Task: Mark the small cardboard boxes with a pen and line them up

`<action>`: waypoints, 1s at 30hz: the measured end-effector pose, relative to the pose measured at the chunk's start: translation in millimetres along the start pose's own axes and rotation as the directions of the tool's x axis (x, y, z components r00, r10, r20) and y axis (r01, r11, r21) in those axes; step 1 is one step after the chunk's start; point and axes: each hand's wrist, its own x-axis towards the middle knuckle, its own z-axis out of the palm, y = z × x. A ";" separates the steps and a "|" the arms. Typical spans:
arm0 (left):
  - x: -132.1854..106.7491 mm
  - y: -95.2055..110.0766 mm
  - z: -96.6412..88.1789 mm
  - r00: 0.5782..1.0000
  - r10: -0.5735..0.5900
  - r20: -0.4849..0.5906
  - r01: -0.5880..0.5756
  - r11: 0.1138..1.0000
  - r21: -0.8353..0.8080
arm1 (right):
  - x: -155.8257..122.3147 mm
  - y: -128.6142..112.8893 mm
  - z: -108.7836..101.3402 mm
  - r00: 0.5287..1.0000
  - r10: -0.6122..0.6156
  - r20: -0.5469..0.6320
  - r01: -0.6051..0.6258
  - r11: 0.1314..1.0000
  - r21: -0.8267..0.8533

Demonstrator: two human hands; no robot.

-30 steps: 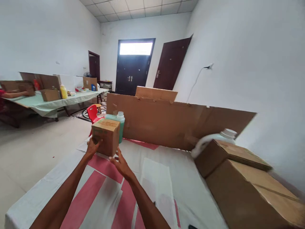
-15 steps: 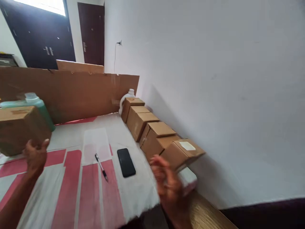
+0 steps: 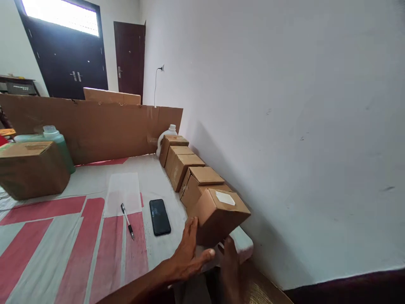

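Note:
A cardboard box (image 3: 212, 219) with a white label on top stands at the near end of a row, by the table's right edge, turned at an angle. My left hand (image 3: 190, 255) is beside its lower left side, fingers stretched and thumb spread apart; the fingertips appear to touch the cardboard. Close under the box's near lower edge is my right hand (image 3: 230, 264), its fingers bent and partly smeared by motion. Whether it grips the box cannot be made out. A black phone (image 3: 160, 217) and a pen (image 3: 128, 221) lie to the left.
More cardboard boxes (image 3: 190, 162) run along the wall toward a white jug (image 3: 171, 129). A large box (image 3: 34, 177) and a green jug (image 3: 61, 147) stand at left. A cardboard panel (image 3: 110, 131) closes off the back. White paper (image 3: 122, 192) lies on the striped cloth.
My left hand has moved from the large box at left across to the near box at right. My right hand has shifted lower, under that box's near edge. The view has turned slightly.

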 end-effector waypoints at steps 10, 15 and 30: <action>-125.9 33.4 -119.7 0.874 -0.001 -0.486 0.047 0.996 0.082 | -106.7 -62.0 50.8 0.777 -0.371 0.508 0.315 0.928 0.197; -187.1 -8.1 -173.5 0.567 -0.150 -0.810 0.107 0.988 -0.107 | -145.3 -98.6 144.7 0.460 -0.560 0.689 0.354 0.827 0.436; -216.8 -2.7 -193.0 0.418 -0.053 -0.907 0.194 0.981 0.032 | -123.0 -138.6 241.4 0.387 -0.262 0.884 0.031 0.962 0.271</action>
